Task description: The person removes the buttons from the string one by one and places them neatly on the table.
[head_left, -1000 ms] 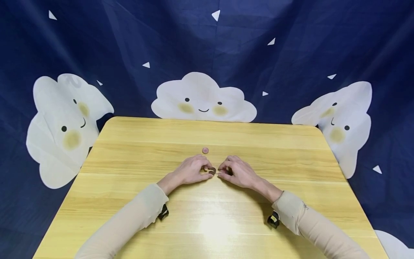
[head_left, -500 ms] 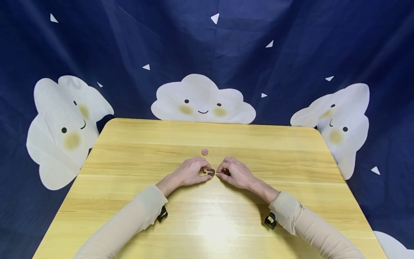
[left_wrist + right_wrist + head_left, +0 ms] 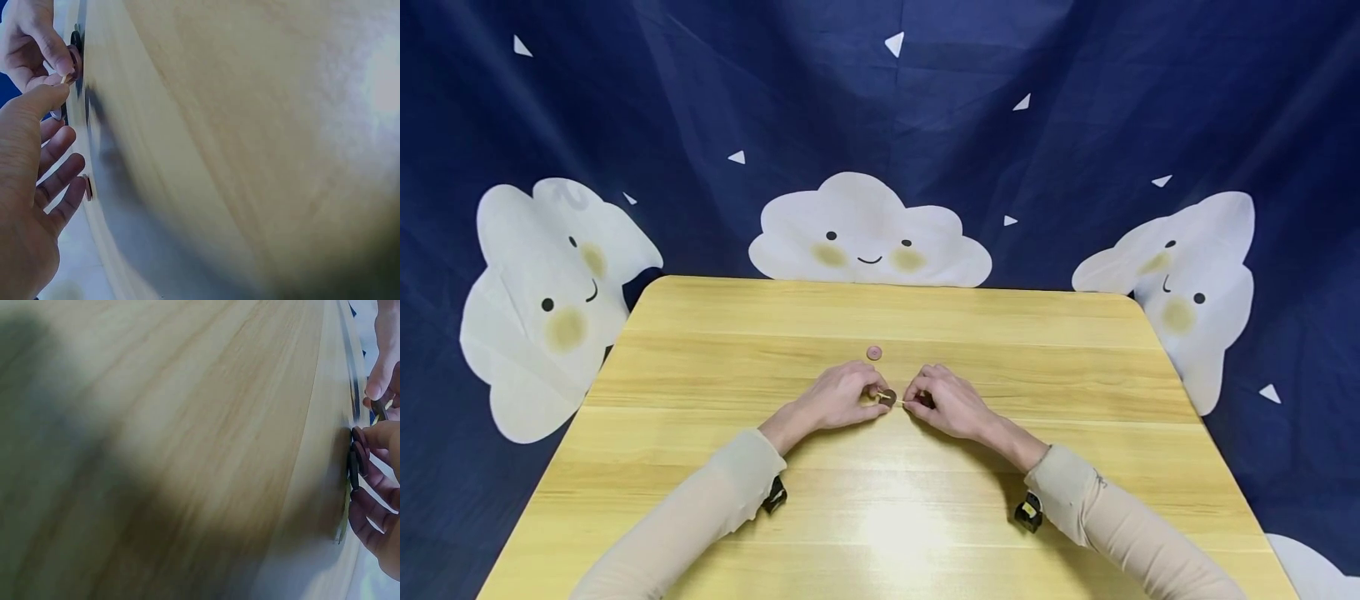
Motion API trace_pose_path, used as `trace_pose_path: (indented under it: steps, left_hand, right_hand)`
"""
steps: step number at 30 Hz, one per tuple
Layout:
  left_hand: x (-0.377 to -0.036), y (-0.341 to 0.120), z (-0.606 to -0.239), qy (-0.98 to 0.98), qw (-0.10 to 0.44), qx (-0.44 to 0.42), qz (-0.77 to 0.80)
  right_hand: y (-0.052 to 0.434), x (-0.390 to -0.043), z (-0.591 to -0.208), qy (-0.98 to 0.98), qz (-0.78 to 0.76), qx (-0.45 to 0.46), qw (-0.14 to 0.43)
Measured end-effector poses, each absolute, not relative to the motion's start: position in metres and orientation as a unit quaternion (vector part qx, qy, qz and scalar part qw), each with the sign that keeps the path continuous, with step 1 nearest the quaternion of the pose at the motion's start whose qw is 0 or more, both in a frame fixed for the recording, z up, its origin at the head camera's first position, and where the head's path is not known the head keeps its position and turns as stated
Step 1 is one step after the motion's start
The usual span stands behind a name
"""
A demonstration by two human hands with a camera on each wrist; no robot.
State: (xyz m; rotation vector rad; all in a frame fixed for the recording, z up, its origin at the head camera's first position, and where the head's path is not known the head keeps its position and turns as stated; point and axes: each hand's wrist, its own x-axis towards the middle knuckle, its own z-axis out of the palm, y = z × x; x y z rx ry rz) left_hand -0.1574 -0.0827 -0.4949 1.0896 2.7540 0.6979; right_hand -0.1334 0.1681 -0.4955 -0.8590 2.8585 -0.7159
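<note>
Both hands meet at the middle of the wooden table (image 3: 715,375). My left hand (image 3: 867,398) pinches a small dark brown button (image 3: 888,397) at its fingertips. Facing it, my right hand (image 3: 917,402) pinches a thin pale stick or thread end (image 3: 64,78) that points at the button. In the right wrist view, dark discs (image 3: 355,456) sit under the right hand's curled fingers (image 3: 375,487). A pink button (image 3: 874,352) lies on the table just beyond the hands, untouched.
A dark blue cloth with white smiling clouds (image 3: 868,229) hangs behind and around the table. The table's back edge (image 3: 887,282) is well beyond the hands. Beige sleeves cover both forearms, each with a small black wrist camera (image 3: 1027,510).
Both hands have stayed together at the same spot with only slight finger shifts. The pink button has not moved.
</note>
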Motion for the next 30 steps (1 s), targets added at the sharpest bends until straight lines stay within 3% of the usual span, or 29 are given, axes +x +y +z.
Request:
trace_pose_path:
  steps: [30]
  left_hand:
    - [-0.16, -0.095, -0.488, 0.91, 0.045, 0.343, 0.227]
  right_hand:
    - [0.168, -0.133, -0.495, 0.93, -0.236, -0.28, 0.032]
